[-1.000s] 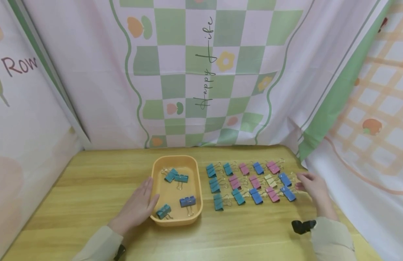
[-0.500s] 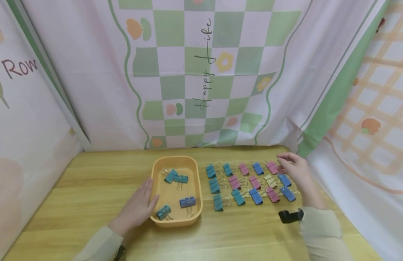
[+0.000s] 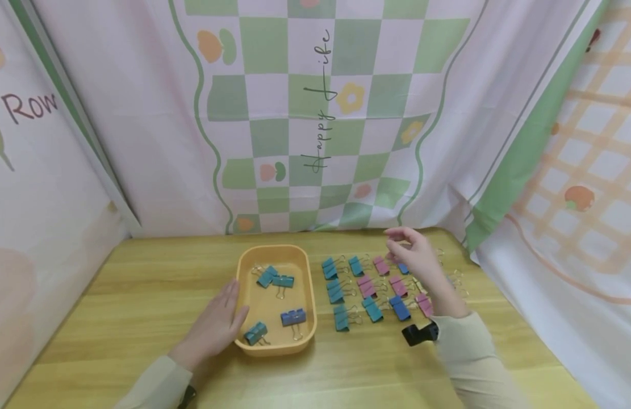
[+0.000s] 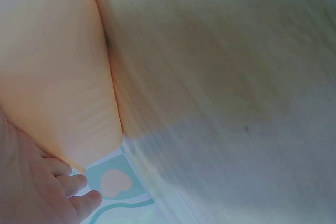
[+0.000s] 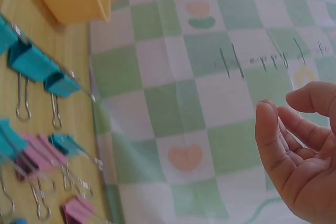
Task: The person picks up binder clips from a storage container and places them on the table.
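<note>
My left hand (image 3: 215, 318) rests along the left side of the yellow tray (image 3: 313, 295), fingers straight and thumb at the rim. In the left wrist view, the fingers (image 4: 79, 184) lie against the tray's outer wall (image 4: 63, 87). Inside the tray are three teal binder clips, one of them a teal clip (image 3: 255, 333), and a blue binder clip (image 3: 293, 317). My right hand (image 3: 420, 258) hovers above the back right of the laid-out clips, hiding some. In the right wrist view its thumb and fingers curve loosely, apart, with nothing between them.
Rows of binder clips cover the wooden table (image 3: 366, 363) right of the tray, among them a teal clip (image 3: 341, 318), a pink clip (image 3: 367, 286) and a blue clip (image 3: 400, 308). A checked curtain (image 3: 315, 136) hangs along the table's back edge.
My right hand has moved left from the right end of the clip rows, past the pink clip at the back, to above the back row. The left hand and tray stay put.
</note>
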